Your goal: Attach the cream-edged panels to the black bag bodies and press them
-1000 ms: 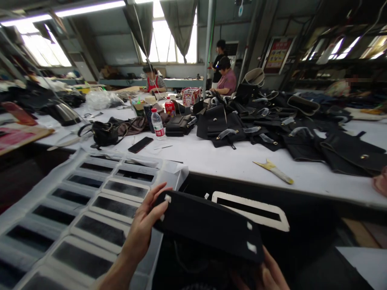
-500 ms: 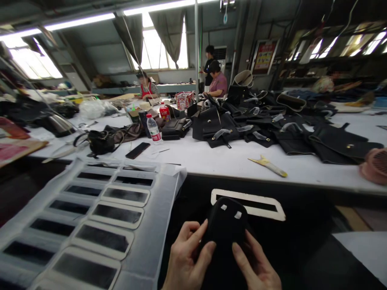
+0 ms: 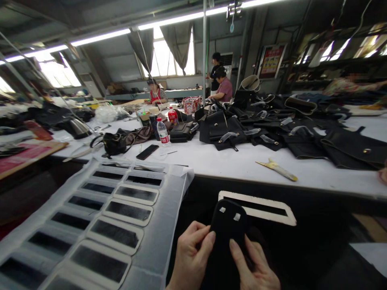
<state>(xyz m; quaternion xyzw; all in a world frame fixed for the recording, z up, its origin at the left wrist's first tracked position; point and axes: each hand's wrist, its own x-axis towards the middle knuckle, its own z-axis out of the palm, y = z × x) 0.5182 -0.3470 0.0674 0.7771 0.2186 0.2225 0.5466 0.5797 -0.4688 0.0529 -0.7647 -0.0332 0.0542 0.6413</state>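
Both hands clamped on blk pc [image 3: 228, 229]: L hand [image 3: 192, 255] pinches its left edge, R hand [image 3: 256, 264] its right, thumbs on near face. Pc is held up at bottom ctr, in front of bench [image 3: 211, 165], rounded end up. Done AFAICT: 2 white tabs [image 3: 237, 217] at upper end, intact. Lower end runs out of view btwn hands, so can't confirm tabs there. Not done: no frame on visible face; loose frame [image 3: 288, 215] lies just behind upper end, overlapped in view, contact unclear. More frames [image 3: 139, 237] in rows on sheet [image 3: 165, 199], left side, none in hand. I'd call this pc mid-work, w/ plenty of frames unused. Blk bags [image 3: 302, 147] piled on bench, approx status unknown.
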